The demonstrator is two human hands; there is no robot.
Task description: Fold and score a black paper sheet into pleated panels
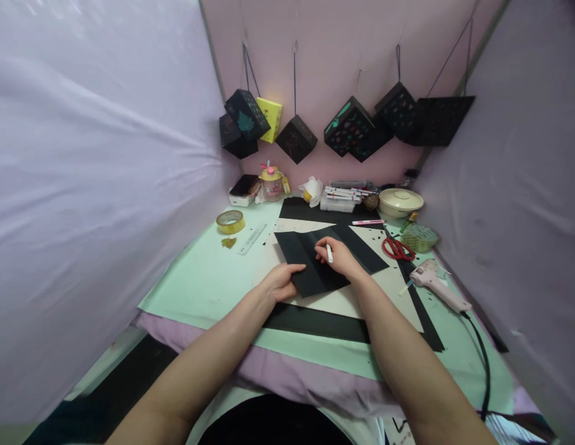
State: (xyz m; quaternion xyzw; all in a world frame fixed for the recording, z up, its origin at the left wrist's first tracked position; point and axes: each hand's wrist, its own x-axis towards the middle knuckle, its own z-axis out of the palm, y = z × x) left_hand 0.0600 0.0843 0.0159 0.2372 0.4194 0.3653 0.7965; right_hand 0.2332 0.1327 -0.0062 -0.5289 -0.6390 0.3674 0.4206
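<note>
A folded sheet of black card (294,247) lies opened over a white board, with crease lines across it and its left panel tilted up. My left hand (282,282) grips the card's lower left edge, thumb on top and fingers underneath. Over the middle of the card is my right hand (340,256), closed around a white pen (329,253). The pen's tip is hidden, so I cannot tell whether it touches the card. Beneath the card, the white board (324,306) rests on larger black paper (315,322).
Tape (230,221), a dry leaf (229,243) and a clear ruler (251,240) lie left. Red scissors (398,250) and a corded glue gun (439,287) lie right. Behind are a pink pen (368,222), a jar (271,185) and a lidded bowl (401,203). Black boxes (297,139) hang above.
</note>
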